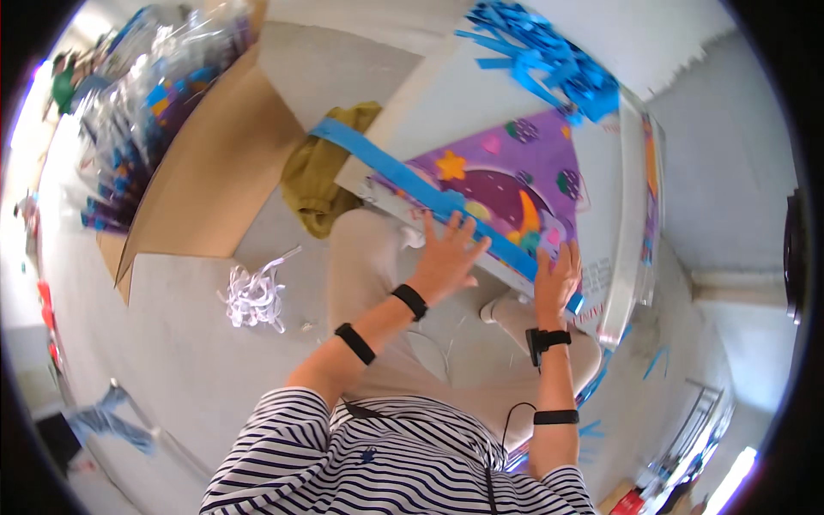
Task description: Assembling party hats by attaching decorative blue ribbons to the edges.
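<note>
A purple triangular cloth (489, 167) printed with stars, berries and a moon lies flat on a white box (446, 90) in front of me. Along its near edge runs a long blue strip (378, 160), whose left end reaches past the box. My left hand (445, 257) rests with spread fingers on the middle of this strip. Close to the strip's right end, my right hand (556, 279) lies with its fingers stretched out over the strip and cloth edge. Whether the fingertips pinch any fabric cannot be made out.
Several loose blue strips (558, 56) are heaped at the box's far end. An open cardboard box (215, 172) with plastic-wrapped packs (146, 120) stands at left. An olive cloth (313, 184) lies beside my knee, and a tangle of white ribbon (255, 296) sits on the floor.
</note>
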### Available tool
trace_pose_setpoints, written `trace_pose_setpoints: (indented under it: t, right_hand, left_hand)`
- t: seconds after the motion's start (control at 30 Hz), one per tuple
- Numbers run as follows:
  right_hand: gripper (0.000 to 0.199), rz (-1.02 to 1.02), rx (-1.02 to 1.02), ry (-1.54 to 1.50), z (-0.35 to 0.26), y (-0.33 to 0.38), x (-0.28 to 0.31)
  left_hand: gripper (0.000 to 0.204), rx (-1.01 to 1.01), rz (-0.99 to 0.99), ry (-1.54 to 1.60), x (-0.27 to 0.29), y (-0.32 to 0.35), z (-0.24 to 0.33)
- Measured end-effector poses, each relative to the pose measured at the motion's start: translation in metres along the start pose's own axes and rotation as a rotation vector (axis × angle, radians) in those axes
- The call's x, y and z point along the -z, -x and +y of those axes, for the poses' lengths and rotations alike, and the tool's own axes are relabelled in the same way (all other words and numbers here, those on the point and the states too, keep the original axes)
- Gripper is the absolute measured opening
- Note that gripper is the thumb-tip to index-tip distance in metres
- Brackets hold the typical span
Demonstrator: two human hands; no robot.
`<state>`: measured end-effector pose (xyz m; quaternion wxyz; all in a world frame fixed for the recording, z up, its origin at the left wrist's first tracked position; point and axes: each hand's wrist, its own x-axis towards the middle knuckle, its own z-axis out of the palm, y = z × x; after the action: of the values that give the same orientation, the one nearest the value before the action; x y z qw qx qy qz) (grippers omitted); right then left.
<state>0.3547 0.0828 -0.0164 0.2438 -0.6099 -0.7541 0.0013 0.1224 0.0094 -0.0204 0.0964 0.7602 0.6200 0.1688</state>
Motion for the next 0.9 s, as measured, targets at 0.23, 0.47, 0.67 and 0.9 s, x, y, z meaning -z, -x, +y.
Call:
trace_pose_setpoints:
  t: [0.23, 0.47, 0.67, 0.9]
  right_hand:
    - [0.068, -0.543, 0.416, -0.407, -0.244, -0.15, -0.088]
    - [0.076, -0.512, 0.608, 0.068, -0.375, -0.126, -0.176]
    - [0.059, -0.352, 0.611, 0.225, -0.376, -0.118, -0.231]
    - [0.044, -0.347, 0.195, -0.323, -0.372, -0.179, -0.176]
  left_hand:
    - [0.089, 0.082, 0.07, 0.127, 0.001, -0.001, 0.008]
    - [0.066, 0.34, 0.367, 1.375, -0.035, 0.003, 0.011]
    - [0.042, 0.256, 0.188, 0.914, -0.057, 0.006, 0.022]
    - [0.063, 0.199, 0.087, 0.506, -0.017, -0.003, 0.013]
